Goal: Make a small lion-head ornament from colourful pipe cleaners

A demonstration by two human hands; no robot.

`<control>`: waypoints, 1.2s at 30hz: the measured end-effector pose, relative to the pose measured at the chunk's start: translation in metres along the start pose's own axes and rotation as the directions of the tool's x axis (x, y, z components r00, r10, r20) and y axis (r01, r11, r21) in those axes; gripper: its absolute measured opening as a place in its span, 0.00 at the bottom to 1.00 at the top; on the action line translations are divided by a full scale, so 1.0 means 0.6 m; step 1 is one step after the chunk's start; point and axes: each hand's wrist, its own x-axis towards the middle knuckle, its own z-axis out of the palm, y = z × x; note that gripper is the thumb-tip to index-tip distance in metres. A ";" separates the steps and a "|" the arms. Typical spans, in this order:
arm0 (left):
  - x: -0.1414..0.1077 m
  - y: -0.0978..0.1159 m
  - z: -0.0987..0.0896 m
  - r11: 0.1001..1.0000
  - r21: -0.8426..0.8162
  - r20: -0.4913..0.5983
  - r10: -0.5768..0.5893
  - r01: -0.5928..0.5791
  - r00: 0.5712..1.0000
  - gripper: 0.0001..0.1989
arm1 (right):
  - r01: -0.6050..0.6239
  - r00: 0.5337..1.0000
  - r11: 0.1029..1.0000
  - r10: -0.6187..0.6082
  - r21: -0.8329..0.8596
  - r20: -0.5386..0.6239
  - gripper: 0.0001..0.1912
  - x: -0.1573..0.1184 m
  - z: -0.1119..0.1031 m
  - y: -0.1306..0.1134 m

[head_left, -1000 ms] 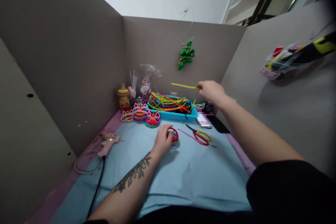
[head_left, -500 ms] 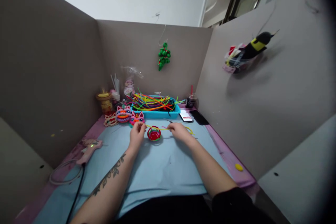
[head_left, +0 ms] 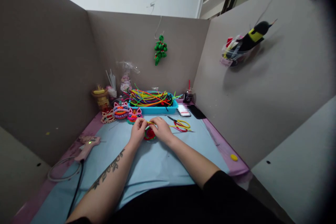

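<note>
My left hand [head_left: 138, 132] pinches one end of a yellow pipe cleaner [head_left: 150, 123]. My right hand [head_left: 162, 132] is closed on the same strand, close beside the left, and a bit of yellow sticks out past its right side. Below the fingers sits a small round red and green pipe-cleaner piece [head_left: 150, 134], partly covered by my hands. Scissors [head_left: 181, 125] with yellow and red handles lie just right of my right hand. Finished-looking animal faces [head_left: 121, 110] made of pipe cleaners stand to the left behind my left hand.
A blue tray [head_left: 154, 111] heaped with colourful pipe cleaners stands at the back. A pink glue gun [head_left: 88, 148] with a lit green light and cord lies left. A phone [head_left: 197, 111], a drink cup [head_left: 188, 96] and a yellow disc [head_left: 234, 157] are on the right. Partitions surround the table.
My right hand has moved left along the yellow pipe cleaner until it is beside my left hand. The scissors it covered now show. The whole view has shifted slightly.
</note>
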 end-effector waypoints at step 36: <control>0.009 0.019 -0.031 0.952 0.056 0.408 -0.297 0.301 0.863 0.23 | 0.085 0.987 0.988 -0.065 0.132 -0.146 0.12 -0.025 -0.030 0.055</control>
